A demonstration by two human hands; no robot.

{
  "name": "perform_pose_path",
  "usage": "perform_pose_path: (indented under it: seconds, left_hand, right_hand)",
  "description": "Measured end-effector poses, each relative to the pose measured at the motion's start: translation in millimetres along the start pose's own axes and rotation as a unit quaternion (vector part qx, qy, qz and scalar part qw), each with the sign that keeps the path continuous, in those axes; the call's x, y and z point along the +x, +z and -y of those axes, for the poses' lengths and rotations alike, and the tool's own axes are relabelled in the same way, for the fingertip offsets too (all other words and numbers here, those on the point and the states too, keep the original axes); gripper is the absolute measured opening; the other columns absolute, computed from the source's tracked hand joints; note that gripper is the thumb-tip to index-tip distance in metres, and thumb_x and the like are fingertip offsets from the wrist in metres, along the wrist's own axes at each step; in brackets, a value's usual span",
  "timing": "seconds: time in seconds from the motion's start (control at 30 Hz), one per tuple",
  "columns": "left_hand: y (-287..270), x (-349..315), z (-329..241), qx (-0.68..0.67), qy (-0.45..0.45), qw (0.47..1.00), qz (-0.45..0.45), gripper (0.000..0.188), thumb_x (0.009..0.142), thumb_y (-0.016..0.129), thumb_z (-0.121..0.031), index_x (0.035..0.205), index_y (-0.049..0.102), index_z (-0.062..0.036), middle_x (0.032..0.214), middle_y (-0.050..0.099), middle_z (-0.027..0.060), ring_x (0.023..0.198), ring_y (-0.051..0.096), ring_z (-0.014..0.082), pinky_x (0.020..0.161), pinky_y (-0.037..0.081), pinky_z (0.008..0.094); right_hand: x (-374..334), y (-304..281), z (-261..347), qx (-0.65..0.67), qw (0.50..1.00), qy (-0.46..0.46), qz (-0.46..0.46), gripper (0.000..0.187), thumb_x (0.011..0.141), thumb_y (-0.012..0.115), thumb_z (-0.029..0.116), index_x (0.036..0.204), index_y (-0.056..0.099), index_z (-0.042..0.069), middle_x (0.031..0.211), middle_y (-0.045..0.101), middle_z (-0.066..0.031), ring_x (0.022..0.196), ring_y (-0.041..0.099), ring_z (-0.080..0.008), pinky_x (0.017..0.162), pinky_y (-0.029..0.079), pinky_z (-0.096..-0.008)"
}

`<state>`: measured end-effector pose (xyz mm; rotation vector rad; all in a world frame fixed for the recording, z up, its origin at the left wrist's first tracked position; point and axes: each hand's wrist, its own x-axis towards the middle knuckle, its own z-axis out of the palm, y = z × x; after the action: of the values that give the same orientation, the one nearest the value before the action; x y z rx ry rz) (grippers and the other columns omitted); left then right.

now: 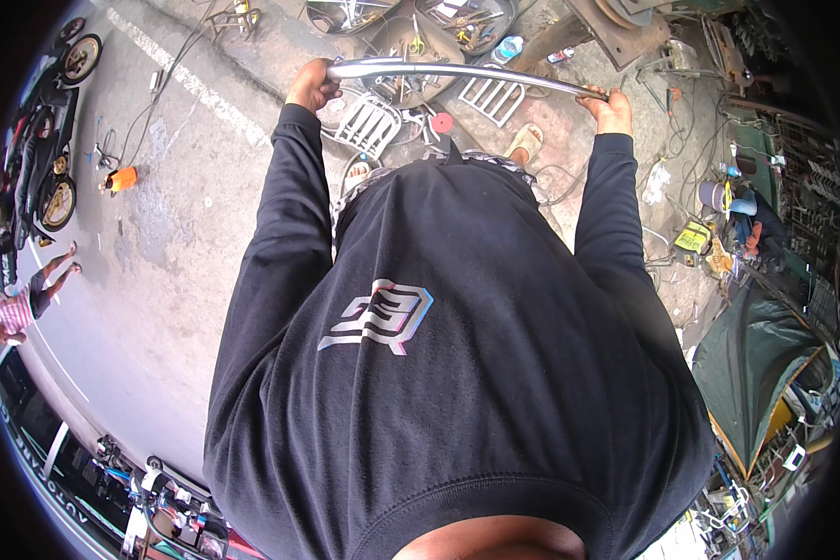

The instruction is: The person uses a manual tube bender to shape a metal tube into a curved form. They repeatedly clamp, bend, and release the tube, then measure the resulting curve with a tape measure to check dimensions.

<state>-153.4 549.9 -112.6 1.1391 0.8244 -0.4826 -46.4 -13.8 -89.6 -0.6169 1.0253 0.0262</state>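
Observation:
A long, shiny metal tube (467, 70), slightly bowed, spans the space in front of me at arm's length. Its thicker left end is gripped in my left hand (314, 87), fingers curled round it. My right hand (612, 112) holds the thinner, darker right end between thumb and fingers. Below the tube on the ground lie two pale slatted metal racks, one (368, 126) nearer my left hand and the other (494, 97) right of centre. A small red disc (441, 122) shows between them, close to my body.
Round pans (467, 23) with tools and metal pieces stand ahead. Right are a heavy rusty metal stand (616, 33), loose cables, a yellow box (693, 236), a crouching person (758, 224) and a dark green tarp (751, 364). Left are parked motorcycles (56, 168), an orange object (121, 179) and a walking person (33, 299).

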Motion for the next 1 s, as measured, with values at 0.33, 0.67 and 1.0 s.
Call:
perform_pose_path:
  seconds: [0.33,0.67,1.0]
  left_hand:
    - [9.3,-6.9,-0.1,0.004,0.024,1.000,-0.003,0.022,0.098,0.037,-0.012,0.100,0.057,-0.0024,0.067,0.053,0.0044,0.036,0.030,0.0103,0.049,0.046,0.0336]
    - [14.5,-28.4,27.9,-0.183,0.290,0.939,0.032,0.062,0.107,0.038,-0.046,0.155,0.032,-0.0069,0.148,0.048,0.0183,0.111,0.058,0.0270,0.095,0.041,0.0401]
    - [-4.7,-36.2,34.4,-0.369,0.195,0.896,0.152,0.074,0.093,0.056,-0.052,0.141,0.046,0.0031,0.132,0.056,0.0332,0.108,0.063,0.0336,0.096,0.051,0.0402]
  right_hand:
    - [1.6,-2.9,3.4,-0.018,1.000,-0.006,-0.005,0.039,0.109,0.027,0.040,0.091,0.035,0.007,0.074,0.042,-0.0092,0.073,0.045,-0.0247,0.085,0.041,-0.0544]
    - [-213.0,11.3,-11.0,0.049,0.828,-0.227,0.511,0.017,0.082,0.069,0.029,0.081,0.058,0.016,0.071,0.044,0.0006,0.080,0.049,-0.0196,0.100,0.034,-0.0489]
    - [-258.5,71.8,10.6,0.026,0.745,-0.320,0.585,0.049,0.081,0.076,0.060,0.095,0.064,0.014,0.077,0.049,0.0016,0.080,0.048,-0.0177,0.093,0.037,-0.0434]
